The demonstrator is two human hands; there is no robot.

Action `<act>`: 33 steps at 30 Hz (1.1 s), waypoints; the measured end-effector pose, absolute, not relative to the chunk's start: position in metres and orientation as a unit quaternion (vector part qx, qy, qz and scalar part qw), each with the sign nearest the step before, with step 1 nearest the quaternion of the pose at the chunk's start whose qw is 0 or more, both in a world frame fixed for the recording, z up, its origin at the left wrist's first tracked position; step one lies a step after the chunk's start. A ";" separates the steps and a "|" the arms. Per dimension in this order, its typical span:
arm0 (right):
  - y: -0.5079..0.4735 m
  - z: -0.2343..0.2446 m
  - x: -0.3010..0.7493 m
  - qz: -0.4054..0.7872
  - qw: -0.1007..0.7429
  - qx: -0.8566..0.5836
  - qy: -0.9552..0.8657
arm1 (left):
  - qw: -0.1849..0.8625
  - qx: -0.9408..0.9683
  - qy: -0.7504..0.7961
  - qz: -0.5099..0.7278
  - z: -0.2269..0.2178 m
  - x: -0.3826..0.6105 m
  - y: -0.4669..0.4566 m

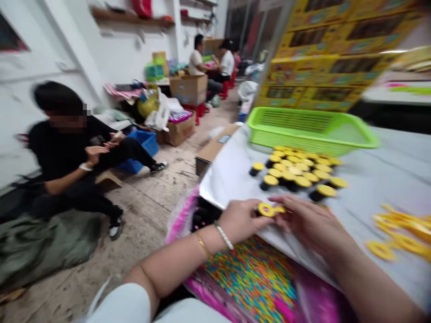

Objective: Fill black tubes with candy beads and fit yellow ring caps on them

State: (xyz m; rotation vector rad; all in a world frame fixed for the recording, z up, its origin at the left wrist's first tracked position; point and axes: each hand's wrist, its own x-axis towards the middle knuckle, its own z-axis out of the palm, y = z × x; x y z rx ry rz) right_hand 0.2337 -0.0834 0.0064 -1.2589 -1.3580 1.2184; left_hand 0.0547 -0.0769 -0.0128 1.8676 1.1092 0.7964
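Note:
My left hand (240,220) grips a small piece with a yellow ring top (266,209) between thumb and fingers; a dark part shows beneath the ring. On the ring's other side, the fingers of my right hand (305,224) close on its short yellow stem. Both hands are over the near edge of the white-covered table (225,175). Just beyond them stand several short black cylinders with yellow tops (294,170), grouped closely. Loose yellow ring-shaped pieces (400,231), blurred, lie to the right of my right hand.
A green plastic basket (313,143) sits behind the cylinders, before stacked yellow boxes (303,67). Below the table edge is a pink bag (215,287) of small multicoloured pieces (249,273). A seated person (67,148) works at left near a blue bin (144,143); others sit farther back.

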 end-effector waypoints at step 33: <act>-0.160 0.029 0.299 0.216 0.432 -0.721 -0.497 | 0.242 0.800 0.510 0.205 0.017 0.025 -0.009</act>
